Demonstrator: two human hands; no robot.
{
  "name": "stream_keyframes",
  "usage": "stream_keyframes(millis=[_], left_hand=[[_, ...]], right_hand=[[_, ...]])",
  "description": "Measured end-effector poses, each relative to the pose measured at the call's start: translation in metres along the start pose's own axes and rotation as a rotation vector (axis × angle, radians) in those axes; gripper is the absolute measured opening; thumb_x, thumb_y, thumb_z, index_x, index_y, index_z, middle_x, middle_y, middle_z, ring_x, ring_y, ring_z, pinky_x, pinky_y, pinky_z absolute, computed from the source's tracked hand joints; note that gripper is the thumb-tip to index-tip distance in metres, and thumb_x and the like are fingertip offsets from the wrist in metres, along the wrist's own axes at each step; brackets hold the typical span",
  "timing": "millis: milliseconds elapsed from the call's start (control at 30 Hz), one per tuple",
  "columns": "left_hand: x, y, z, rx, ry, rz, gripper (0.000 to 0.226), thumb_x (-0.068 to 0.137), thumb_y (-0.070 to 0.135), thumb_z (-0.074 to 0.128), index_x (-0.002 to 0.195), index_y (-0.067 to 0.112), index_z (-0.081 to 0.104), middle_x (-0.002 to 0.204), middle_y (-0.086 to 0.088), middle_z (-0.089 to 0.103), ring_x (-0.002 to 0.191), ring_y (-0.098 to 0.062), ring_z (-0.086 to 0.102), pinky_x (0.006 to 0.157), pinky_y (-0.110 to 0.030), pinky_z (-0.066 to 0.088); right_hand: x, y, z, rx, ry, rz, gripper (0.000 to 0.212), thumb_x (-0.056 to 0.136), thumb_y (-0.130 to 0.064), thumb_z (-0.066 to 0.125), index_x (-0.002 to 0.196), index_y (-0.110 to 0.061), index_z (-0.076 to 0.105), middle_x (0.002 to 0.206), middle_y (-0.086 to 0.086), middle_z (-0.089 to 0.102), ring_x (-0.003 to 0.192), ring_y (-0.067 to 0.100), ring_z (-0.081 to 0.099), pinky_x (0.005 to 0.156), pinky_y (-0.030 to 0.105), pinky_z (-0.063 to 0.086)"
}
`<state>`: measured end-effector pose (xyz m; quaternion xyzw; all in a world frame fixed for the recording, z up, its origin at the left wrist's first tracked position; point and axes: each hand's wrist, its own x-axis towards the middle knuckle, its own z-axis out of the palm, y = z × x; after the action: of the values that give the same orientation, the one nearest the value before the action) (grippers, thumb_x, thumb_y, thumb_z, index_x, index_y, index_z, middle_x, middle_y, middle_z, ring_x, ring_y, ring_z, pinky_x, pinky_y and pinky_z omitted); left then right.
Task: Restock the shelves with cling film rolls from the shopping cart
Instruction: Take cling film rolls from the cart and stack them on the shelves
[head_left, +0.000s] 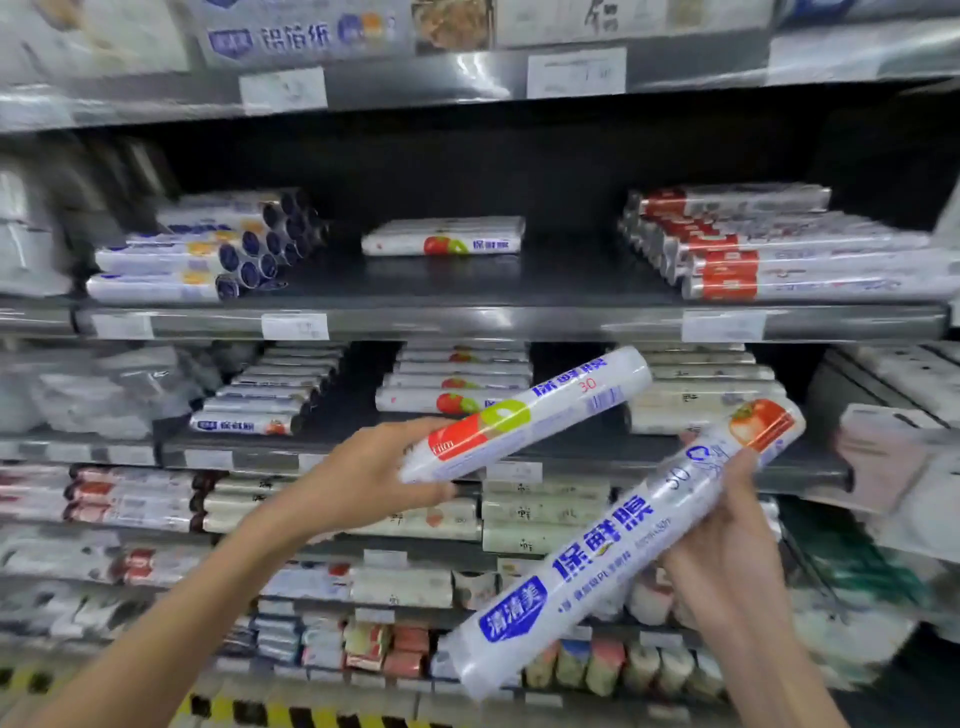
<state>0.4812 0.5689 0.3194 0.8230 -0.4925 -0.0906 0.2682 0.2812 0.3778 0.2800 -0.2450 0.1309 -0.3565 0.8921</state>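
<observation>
The left hand (374, 475) is reaching forward at the end of an outstretched arm, thumb above and fingers curling beneath, gripping the near end of the upper cling film roll (524, 415), which is slanting up and away to the right of that grip. The right hand (727, 535) is wrapping its fingers round the lower cling film roll (597, 566). This roll is tilting steeply, its red-printed end rising just above the grip and its blue-badged end hanging down to the left of it. Straight beyond the left grip, a stack of matching rolls (457, 387) is lying on a shelf, partly hidden by the upper roll. Higher above both grips, a short stack of the same rolls (444, 239) is sitting mid-way along the dark shelf (467, 322), with blue-ended rolls (208, 249) left of it and red-labelled rolls (779, 249) right of it
</observation>
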Motion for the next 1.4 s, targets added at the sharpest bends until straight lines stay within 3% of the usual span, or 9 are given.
stream_keyframes(millis=[200, 333, 467, 600, 767, 867, 1000, 1167, 1400], left_hand=[[0.035, -0.055, -0.076, -0.015, -0.019, 0.042, 0.048, 0.075, 0.046, 0.059, 0.117, 0.057, 0.040, 0.115, 0.020, 0.059, 0.098, -0.001, 0.057, 0.081, -0.022, 0.048], [0.076, -0.081, -0.114, 0.028, 0.031, 0.092, 0.048, 0.085, 0.025, 0.068, 0.124, 0.041, 0.045, 0.110, 0.027, 0.055, 0.091, 0.018, 0.053, 0.070, -0.006, 0.042], [0.129, -0.108, -0.147, 0.122, 0.153, 0.088, 0.043, 0.077, 0.025, 0.076, 0.114, 0.031, 0.055, 0.100, 0.019, 0.059, 0.087, 0.009, 0.055, 0.069, -0.016, 0.045], [0.187, -0.133, -0.167, 0.225, 0.202, 0.105, 0.048, 0.077, 0.025, 0.076, 0.121, 0.017, 0.059, 0.107, 0.004, 0.063, 0.088, -0.009, 0.056, 0.068, -0.007, 0.039], [0.266, -0.174, -0.173, 0.267, 0.211, 0.104, 0.049, 0.076, 0.022, 0.078, 0.121, 0.012, 0.061, 0.114, -0.005, 0.066, 0.099, -0.018, 0.060, 0.070, -0.017, 0.033], [0.304, -0.195, -0.169, 0.248, 0.187, 0.110, 0.049, 0.075, 0.019, 0.078, 0.120, 0.011, 0.061, 0.117, -0.006, 0.064, 0.104, -0.020, 0.059, 0.079, -0.020, 0.036], [0.341, -0.218, -0.166, 0.224, 0.172, 0.113, 0.051, 0.071, 0.017, 0.081, 0.118, 0.012, 0.062, 0.116, -0.005, 0.065, 0.106, -0.020, 0.058, 0.085, -0.022, 0.038], [0.368, -0.240, -0.161, 0.256, 0.139, 0.153, 0.059, 0.068, 0.038, 0.081, 0.121, 0.023, 0.060, 0.123, -0.005, 0.056, 0.116, -0.022, 0.049, 0.105, -0.044, 0.034], [0.380, -0.250, -0.175, 0.197, 0.022, 0.211, 0.046, 0.085, 0.023, 0.069, 0.129, 0.017, 0.057, 0.124, -0.008, 0.054, 0.117, -0.017, 0.048, 0.096, -0.020, 0.033]], right_hand=[[0.035, 0.040, 0.053, -0.108, -0.083, -0.020, 0.029, 0.081, -0.036, 0.050, 0.095, -0.012, 0.058, 0.085, 0.005, 0.066, 0.086, 0.016, 0.068, 0.086, 0.039, 0.054], [0.075, 0.047, 0.084, -0.167, -0.101, -0.076, 0.028, 0.082, -0.031, 0.049, 0.095, -0.010, 0.061, 0.105, 0.012, 0.068, 0.106, 0.022, 0.065, 0.085, 0.037, 0.055], [0.125, 0.054, 0.101, -0.134, -0.166, -0.118, 0.050, 0.078, -0.033, 0.058, 0.118, -0.004, 0.057, 0.120, 0.013, 0.064, 0.115, 0.022, 0.060, 0.079, 0.031, 0.056], [0.167, 0.059, 0.113, -0.089, -0.199, -0.121, 0.073, 0.062, -0.034, 0.080, 0.123, -0.006, 0.052, 0.118, 0.011, 0.064, 0.116, 0.023, 0.060, 0.079, 0.032, 0.056], [0.205, 0.064, 0.128, -0.075, -0.183, -0.171, 0.080, 0.054, -0.034, 0.087, 0.122, -0.007, 0.053, 0.122, 0.013, 0.063, 0.116, 0.024, 0.060, 0.081, 0.036, 0.056], [0.220, 0.068, 0.138, -0.062, -0.151, -0.217, 0.075, 0.060, -0.036, 0.084, 0.122, -0.007, 0.054, 0.126, 0.014, 0.060, 0.119, 0.024, 0.057, 0.084, 0.037, 0.054], [0.229, 0.076, 0.145, -0.099, -0.104, -0.253, 0.033, 0.082, -0.033, 0.055, 0.099, -0.010, 0.071, 0.116, 0.012, 0.065, 0.115, 0.023, 0.061, 0.081, 0.033, 0.055], [0.237, 0.086, 0.153, -0.097, -0.086, -0.272, 0.031, 0.082, -0.032, 0.051, 0.084, -0.015, 0.077, 0.107, 0.008, 0.069, 0.110, 0.022, 0.064, 0.078, 0.034, 0.056], [0.247, 0.090, 0.155, -0.054, -0.080, -0.301, 0.056, 0.067, -0.034, 0.070, 0.115, -0.009, 0.057, 0.115, 0.008, 0.065, 0.117, 0.023, 0.059, 0.088, 0.043, 0.053]])
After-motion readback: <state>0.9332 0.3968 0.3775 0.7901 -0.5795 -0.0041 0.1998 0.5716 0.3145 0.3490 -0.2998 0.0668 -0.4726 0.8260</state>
